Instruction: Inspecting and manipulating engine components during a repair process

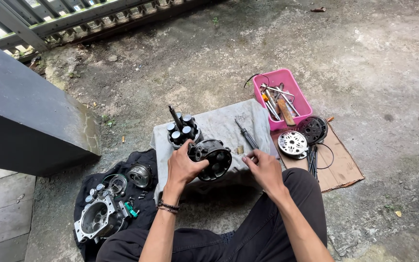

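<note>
My left hand [183, 167] grips a dark round metal housing [213, 157] and holds it tilted over a grey cloth [221, 123]. My right hand [263, 167] is just right of the housing, fingers pinched together on something small that I cannot make out. Behind the housing stands a piston assembly [181, 130] with several cylinders and a shaft sticking up. A dark screwdriver [246, 134] lies on the cloth to the right.
A pink tray [297, 92] of tools sits at the back right. Two round discs [302, 137] rest on cardboard [340, 167]. At left, a black cloth [144, 160] carries a silver casing [98, 221], a ring part [139, 174] and small pieces. A dark ledge [25, 116] stands at left.
</note>
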